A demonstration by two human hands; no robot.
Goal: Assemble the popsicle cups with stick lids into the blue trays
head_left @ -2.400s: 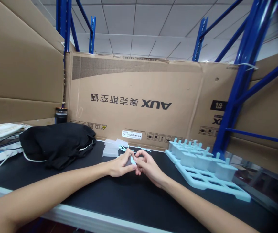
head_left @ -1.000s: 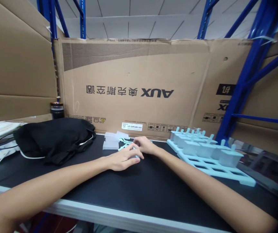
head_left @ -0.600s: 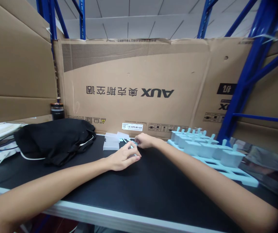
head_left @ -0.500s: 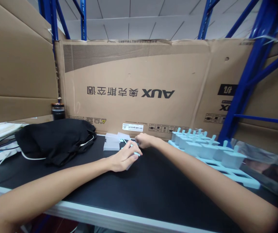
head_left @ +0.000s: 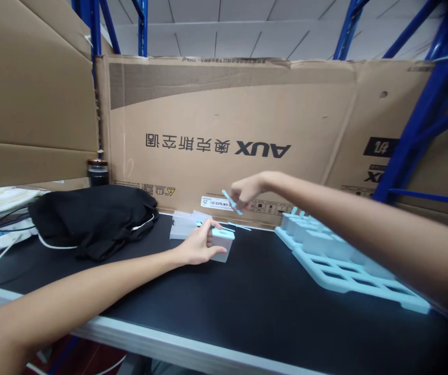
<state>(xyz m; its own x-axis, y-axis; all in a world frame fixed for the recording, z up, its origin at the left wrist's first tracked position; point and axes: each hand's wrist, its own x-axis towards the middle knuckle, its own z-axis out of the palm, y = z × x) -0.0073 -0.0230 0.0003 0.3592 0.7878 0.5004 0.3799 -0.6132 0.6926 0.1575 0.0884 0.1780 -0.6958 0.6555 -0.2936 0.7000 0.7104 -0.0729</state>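
Observation:
My left hand (head_left: 201,245) grips a translucent mould cup (head_left: 220,252) with a light-blue lid on top, upright at the middle of the black table. Raised above and to the right of it, my right hand (head_left: 247,191) pinches a thin light-blue stick (head_left: 232,202), held at a slant. More light-blue sticks (head_left: 240,226) lie on the table behind the cup. Left of them, several clear empty cups (head_left: 183,226) stand together, partly behind my left hand. At the right is a light-blue rack (head_left: 335,281) with several lidded cups, partly covered by my right forearm.
A black cloth bundle (head_left: 91,221) with a white cable lies at the left, a dark jar (head_left: 98,173) behind it. White cloth and cables sit at the far left. A cardboard sheet (head_left: 193,120) stands along the back, between blue rack posts.
My right hand has risen from the table with a stick between its fingers. The lidded cup in my left hand now shows clearly. The view has shifted slightly.

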